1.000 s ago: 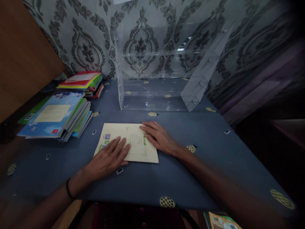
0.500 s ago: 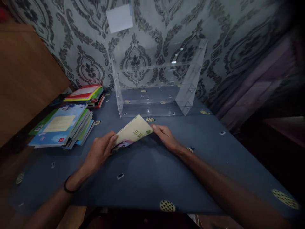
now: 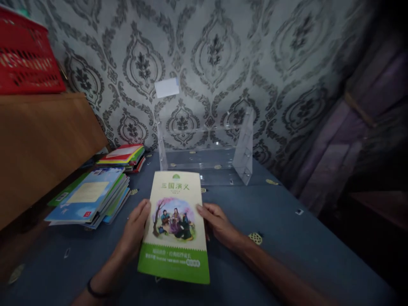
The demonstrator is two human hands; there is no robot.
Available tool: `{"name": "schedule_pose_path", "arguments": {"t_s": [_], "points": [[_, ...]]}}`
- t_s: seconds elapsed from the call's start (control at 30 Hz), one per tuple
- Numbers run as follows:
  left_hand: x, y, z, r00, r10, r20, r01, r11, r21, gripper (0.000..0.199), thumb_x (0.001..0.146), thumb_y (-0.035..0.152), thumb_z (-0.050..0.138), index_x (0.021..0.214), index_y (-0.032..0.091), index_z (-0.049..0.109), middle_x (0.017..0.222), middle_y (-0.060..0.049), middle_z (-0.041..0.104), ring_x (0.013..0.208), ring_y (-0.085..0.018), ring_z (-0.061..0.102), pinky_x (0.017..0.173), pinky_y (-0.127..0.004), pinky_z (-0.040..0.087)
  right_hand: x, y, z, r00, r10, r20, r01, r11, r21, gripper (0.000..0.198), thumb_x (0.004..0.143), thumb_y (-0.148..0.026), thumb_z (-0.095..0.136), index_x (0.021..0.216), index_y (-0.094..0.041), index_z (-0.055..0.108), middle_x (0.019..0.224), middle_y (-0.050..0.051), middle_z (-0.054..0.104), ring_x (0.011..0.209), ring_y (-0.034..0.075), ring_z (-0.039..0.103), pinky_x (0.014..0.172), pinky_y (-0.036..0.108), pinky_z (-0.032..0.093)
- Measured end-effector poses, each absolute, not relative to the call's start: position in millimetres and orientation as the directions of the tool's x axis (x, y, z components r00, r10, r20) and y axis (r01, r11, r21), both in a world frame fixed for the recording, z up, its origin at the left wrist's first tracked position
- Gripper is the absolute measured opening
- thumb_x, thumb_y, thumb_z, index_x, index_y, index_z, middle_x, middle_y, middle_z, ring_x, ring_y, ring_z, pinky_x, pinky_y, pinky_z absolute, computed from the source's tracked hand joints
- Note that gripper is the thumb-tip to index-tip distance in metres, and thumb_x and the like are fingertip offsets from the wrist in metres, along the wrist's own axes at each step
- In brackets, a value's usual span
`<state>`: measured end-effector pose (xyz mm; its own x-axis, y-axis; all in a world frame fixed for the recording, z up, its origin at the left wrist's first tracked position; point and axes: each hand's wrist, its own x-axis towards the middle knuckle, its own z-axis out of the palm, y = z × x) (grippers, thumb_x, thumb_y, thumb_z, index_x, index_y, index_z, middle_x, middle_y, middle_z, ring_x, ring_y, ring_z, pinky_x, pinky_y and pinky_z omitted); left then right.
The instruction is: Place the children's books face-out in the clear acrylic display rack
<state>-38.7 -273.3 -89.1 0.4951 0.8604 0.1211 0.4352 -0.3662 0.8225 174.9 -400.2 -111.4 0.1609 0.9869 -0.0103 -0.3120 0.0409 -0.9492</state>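
Observation:
A paperback book (image 3: 174,221) with a cream and green cover is held upright, its front toward me, showing a picture of three figures under a pink tree. My left hand (image 3: 136,227) grips its left edge, with a dark band round the wrist. On the right edge, my right hand (image 3: 218,221) has the thumb in front and the fingers hidden behind. Beyond the book, a clear acrylic rack (image 3: 244,148) with several tiers stands against the wall; the book's top overlaps its lower front.
Two book stacks lie at the left: a nearer one topped by a blue book (image 3: 105,180) and a farther one topped by a red book (image 3: 123,153). A red basket (image 3: 28,55) sits on a wooden cabinet (image 3: 41,148). A purple curtain (image 3: 344,123) hangs right of the blue tablecloth (image 3: 287,255).
The book has turned from slanted and foreshortened to upright, its front cover now facing me. Both hands still hold it. My view has tilted up, bringing the red basket into sight.

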Motion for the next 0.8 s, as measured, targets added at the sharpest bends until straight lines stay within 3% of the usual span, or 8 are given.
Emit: {"name": "schedule_pose_path", "arguments": {"t_s": [0.1, 0.2, 0.27, 0.4, 0.53, 0.67, 0.73, 0.8], "points": [[-43, -272, -108, 0.559, 0.828, -0.045, 0.379, -0.206, 0.902, 0.036, 0.096, 0.056, 0.039, 0.094, 0.025, 0.057, 0.087, -0.007, 0.074, 0.073, -0.023, 0.071, 0.059, -0.034, 0.057, 184, -402, -110, 0.108, 0.991, -0.078, -0.226, -0.052, -0.973, 0.058, 0.075, -0.074, 0.069, 0.073, -0.017, 0.059, 0.054, -0.003, 0.058, 0.039, 0.007, 0.048, 0.035, 0.019, 0.036], [-51, -271, -105, 0.722, 0.686, -0.095, 0.402, -0.304, 0.863, 0.035, 0.093, 0.053, 0.045, 0.074, 0.024, 0.049, 0.053, 0.005, 0.055, 0.043, -0.012, 0.049, 0.041, -0.023, 0.038, 191, -403, -111, 0.039, 0.986, -0.164, -0.064, -0.161, -0.985, 0.061, 0.074, -0.077, 0.065, 0.075, -0.016, 0.059, 0.055, -0.002, 0.061, 0.041, 0.009, 0.052, 0.036, 0.020, 0.038], [-54, -265, -99, 0.724, 0.686, -0.069, 0.426, -0.366, 0.827, 0.030, 0.091, 0.047, 0.051, 0.073, 0.023, 0.051, 0.056, 0.005, 0.056, 0.047, -0.011, 0.049, 0.046, -0.023, 0.038, 195, -403, -113, 0.051, 0.976, -0.213, 0.062, -0.215, -0.975, 0.060, 0.075, -0.078, 0.062, 0.071, -0.018, 0.057, 0.051, -0.002, 0.059, 0.039, 0.010, 0.054, 0.035, 0.020, 0.036], [-50, -244, -97, 0.723, 0.672, 0.159, 0.496, -0.666, 0.557, 0.018, 0.094, 0.032, 0.045, 0.088, 0.021, 0.057, 0.080, -0.001, 0.065, 0.075, -0.018, 0.060, 0.070, -0.029, 0.047, 202, -403, -111, 0.148, 0.961, -0.233, 0.356, -0.271, -0.894, 0.050, 0.083, -0.066, 0.060, 0.062, -0.021, 0.052, 0.047, -0.001, 0.059, 0.035, 0.011, 0.049, 0.037, 0.023, 0.033], [-32, -229, -112, 0.720, 0.611, 0.329, 0.426, -0.764, 0.485, 0.019, 0.094, 0.023, 0.043, 0.105, 0.020, 0.058, 0.106, -0.007, 0.065, 0.103, -0.022, 0.061, 0.093, -0.037, 0.048, 196, -399, -100, 0.313, 0.946, 0.089, 0.718, -0.173, -0.674, 0.045, 0.095, -0.045, 0.048, 0.057, -0.022, 0.051, 0.047, 0.000, 0.055, 0.044, 0.015, 0.053, 0.049, 0.028, 0.037], [-20, -223, -128, 0.751, 0.565, 0.341, 0.389, -0.796, 0.463, 0.021, 0.095, 0.021, 0.042, 0.109, 0.018, 0.057, 0.109, -0.010, 0.064, 0.107, -0.024, 0.060, 0.099, -0.041, 0.048, 164, -377, -93, 0.060, 0.954, 0.292, 0.889, 0.082, -0.450, 0.028, 0.099, -0.029, 0.044, 0.095, -0.020, 0.070, 0.093, 0.009, 0.076, 0.086, 0.024, 0.070, 0.079, 0.037, 0.054], [-20, -221, -134, 0.752, 0.558, 0.351, 0.383, -0.803, 0.457, 0.022, 0.095, 0.020, 0.042, 0.112, 0.017, 0.056, 0.111, -0.010, 0.064, 0.109, -0.024, 0.059, 0.100, -0.042, 0.048, 146, -359, -95, -0.153, 0.939, 0.307, 0.882, 0.270, -0.386, 0.031, 0.099, -0.024, 0.043, 0.118, -0.017, 0.067, 0.125, 0.013, 0.070, 0.118, 0.027, 0.063, 0.102, 0.043, 0.050], [-22, -220, -138, 0.741, 0.560, 0.369, 0.375, -0.803, 0.464, 0.028, 0.094, 0.016, 0.041, 0.119, 0.017, 0.053, 0.116, -0.011, 0.063, 0.113, -0.023, 0.059, 0.103, -0.042, 0.047, 134, -342, -102, -0.262, 0.925, 0.274, 0.865, 0.352, -0.359, 0.037, 0.100, -0.022, 0.041, 0.130, -0.012, 0.061, 0.140, 0.017, 0.061, 0.133, 0.027, 0.054, 0.113, 0.046, 0.043]]}}
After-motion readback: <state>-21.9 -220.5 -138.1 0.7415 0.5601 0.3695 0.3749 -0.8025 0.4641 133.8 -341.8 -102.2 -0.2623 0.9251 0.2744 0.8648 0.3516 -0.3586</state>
